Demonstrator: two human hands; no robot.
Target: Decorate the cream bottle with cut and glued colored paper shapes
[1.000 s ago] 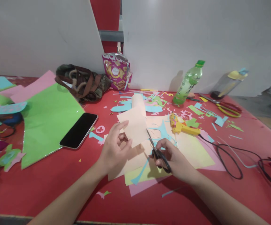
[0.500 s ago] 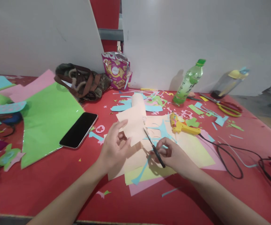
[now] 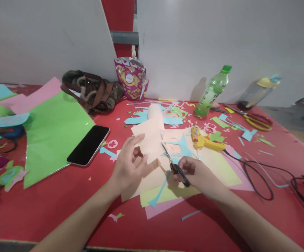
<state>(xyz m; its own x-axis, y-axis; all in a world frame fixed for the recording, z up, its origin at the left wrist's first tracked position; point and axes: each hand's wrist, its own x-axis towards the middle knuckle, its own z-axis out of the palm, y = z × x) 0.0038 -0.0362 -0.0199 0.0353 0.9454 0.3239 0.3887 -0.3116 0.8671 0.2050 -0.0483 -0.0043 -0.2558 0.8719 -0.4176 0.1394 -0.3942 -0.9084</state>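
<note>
- The left hand [image 3: 129,164] pinches the near edge of a peach paper [image 3: 150,138] between thumb and fingers. It holds the sheet raised off the table, just in front of the person, and the far end curls over.
- That pinch sits close to the cutting line, so a fingertip could meet the blades if the sheet slides.
- The paper is thin and gripped at one edge only. I judge it may buckle or tear rather than part cleanly if the blades close at a slant.
- The right hand [image 3: 196,173] is wrapped round the black handles of the scissors [image 3: 174,162]. The blades stand only narrowly apart, their tips at the paper's right edge.
- A yellow glue gun [image 3: 203,140] lies just beyond that hand, and its black cable [image 3: 257,178] loops across the table on the right. A forearm could snag the cable and drag the gun.
- The red table [image 3: 49,206] carries a large green sheet [image 3: 53,129] at the left, with pink sheets behind it and a dark phone [image 3: 89,145] lying on its corner.
- In the middle, flat coloured sheets [image 3: 220,168] lie stacked under the hands, strewn with blue, pink and green offcuts.
- At the back, a strapped bag [image 3: 92,91] and a purple snack packet [image 3: 131,78] rest by white boards [image 3: 220,42], with a red gap between the boards.
- To the right stand a green bottle [image 3: 212,91] and a clear bottle with a yellow lid [image 3: 257,92], with red-and-yellow scissors [image 3: 257,120] near them.
</note>
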